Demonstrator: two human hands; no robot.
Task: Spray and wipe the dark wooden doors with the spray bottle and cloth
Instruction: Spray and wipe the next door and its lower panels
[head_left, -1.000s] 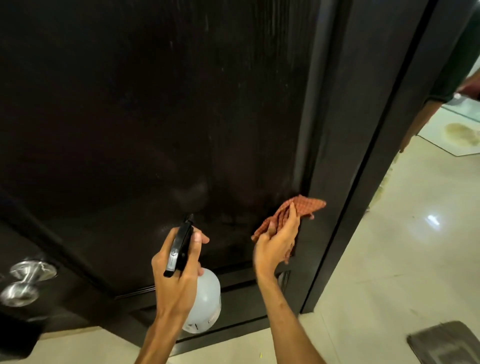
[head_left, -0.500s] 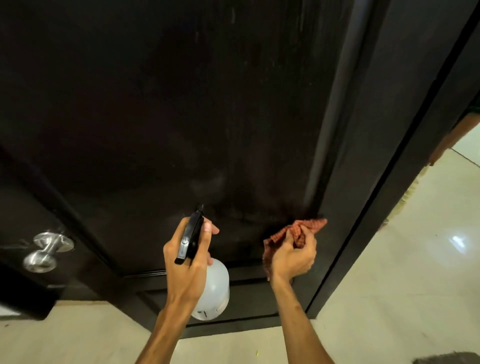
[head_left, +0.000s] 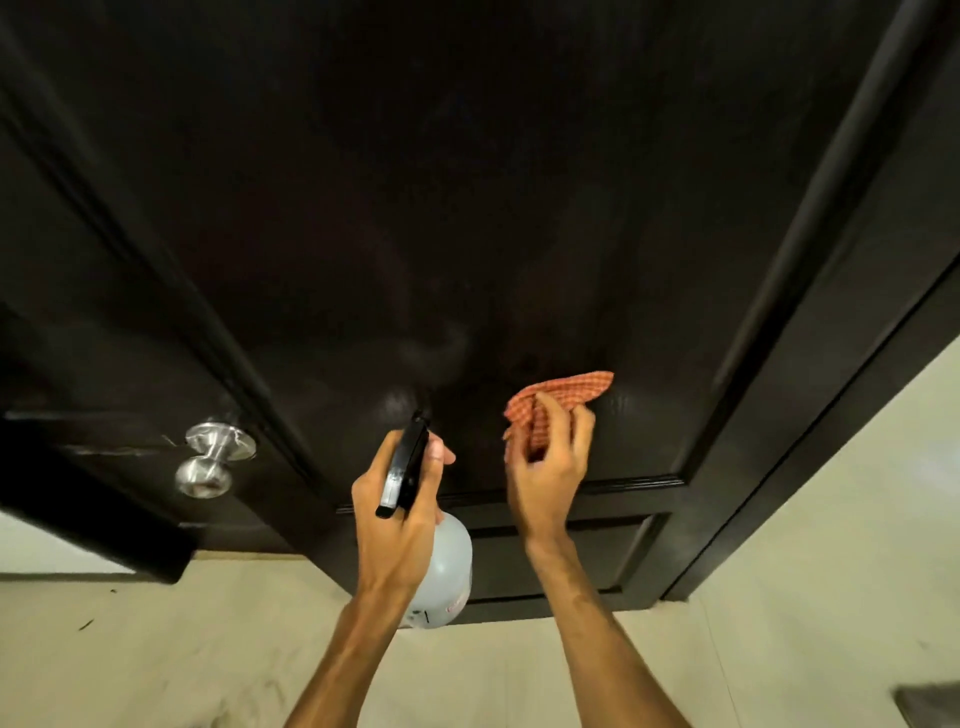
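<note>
A dark wooden door (head_left: 415, 182) fills most of the view, with a recessed panel and a damp sheen near its lower part. My left hand (head_left: 400, 525) grips a spray bottle (head_left: 444, 577) with a black trigger head and a translucent white body, its nozzle pointing at the panel. To its right, my right hand (head_left: 545, 478) holds an orange checked cloth (head_left: 566, 397) bunched in its fingers against the lower panel.
A silver door knob (head_left: 208, 457) sticks out at the left. The dark door frame (head_left: 831, 291) runs diagonally on the right. Pale tiled floor (head_left: 779, 597) lies below, with a grey mat corner (head_left: 930, 706) at bottom right.
The view has shifted left and the person at the right is out of sight. My right hand with the cloth moved away from the panel's right edge toward its middle. The bottle stays aimed at the door.
</note>
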